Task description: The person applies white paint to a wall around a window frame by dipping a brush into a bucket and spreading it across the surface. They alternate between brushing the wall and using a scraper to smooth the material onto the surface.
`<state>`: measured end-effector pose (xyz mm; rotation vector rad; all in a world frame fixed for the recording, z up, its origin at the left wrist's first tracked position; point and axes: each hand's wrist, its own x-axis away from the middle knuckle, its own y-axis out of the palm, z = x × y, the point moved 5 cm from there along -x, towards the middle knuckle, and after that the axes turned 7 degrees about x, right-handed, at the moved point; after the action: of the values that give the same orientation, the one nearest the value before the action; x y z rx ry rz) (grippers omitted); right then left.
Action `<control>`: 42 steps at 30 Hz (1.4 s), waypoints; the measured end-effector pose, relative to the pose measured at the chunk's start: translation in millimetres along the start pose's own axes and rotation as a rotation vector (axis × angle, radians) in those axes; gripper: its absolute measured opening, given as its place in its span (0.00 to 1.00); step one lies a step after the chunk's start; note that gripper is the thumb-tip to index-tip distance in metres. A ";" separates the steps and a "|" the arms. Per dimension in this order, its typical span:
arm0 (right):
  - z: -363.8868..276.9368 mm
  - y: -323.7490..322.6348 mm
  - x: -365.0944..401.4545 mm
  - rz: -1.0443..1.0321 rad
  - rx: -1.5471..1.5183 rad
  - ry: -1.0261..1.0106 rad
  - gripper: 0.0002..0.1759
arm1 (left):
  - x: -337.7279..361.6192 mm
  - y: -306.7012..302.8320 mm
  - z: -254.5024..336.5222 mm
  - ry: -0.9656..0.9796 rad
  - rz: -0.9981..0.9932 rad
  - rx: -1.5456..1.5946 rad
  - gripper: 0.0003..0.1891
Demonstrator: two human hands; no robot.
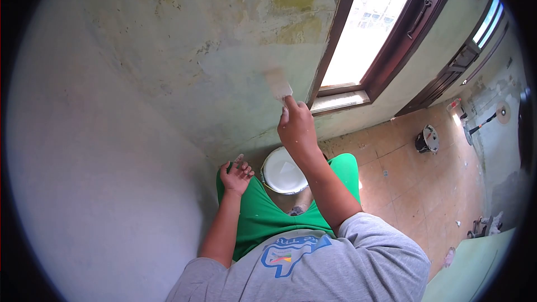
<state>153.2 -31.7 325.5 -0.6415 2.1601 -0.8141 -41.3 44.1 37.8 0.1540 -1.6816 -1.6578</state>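
My right hand (pixel 296 124) is closed around a paintbrush (pixel 281 85), its bristle end up against the wall (pixel 235 72). The bristles are smeared by motion, and a smoother, pale patch surrounds them. To the lower left, my left hand (pixel 237 177) rests by my left knee, palm up, with loosely curled fingers and nothing in it. Pale smears mark its fingertips. Between my knees stands a bucket (pixel 282 172) of white paint, partly hidden by my right forearm.
A wood-framed window (pixel 366 86) borders the wall on the right, with a door (pixel 442 81) farther along. On the tiled floor (pixel 403 173) stands a dark, paint-spattered bucket (pixel 427 139). A standing fan (pixel 492 116) is at far right. A white wall (pixel 112 173) lies close on my left.
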 end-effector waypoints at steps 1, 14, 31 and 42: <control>-1.3 -1.5 2.1 -0.067 0.026 0.019 0.20 | 0.9 0.1 0.8 0.014 0.021 0.002 0.31; -17.5 3.3 8.1 -0.080 0.037 -0.013 0.17 | 2.0 -0.7 -1.5 0.001 -0.019 0.001 0.30; 16.9 -41.9 -16.5 0.284 -0.203 -0.169 0.11 | 1.4 -9.1 1.3 0.027 0.048 -0.001 0.32; 174.7 87.1 99.6 -0.618 0.108 0.236 0.26 | 29.7 14.6 5.2 0.096 -0.009 -0.118 0.35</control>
<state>210.4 -98.6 124.8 -1.2380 2.1171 -1.3753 -59.3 33.6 64.0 0.1809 -1.5098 -1.7232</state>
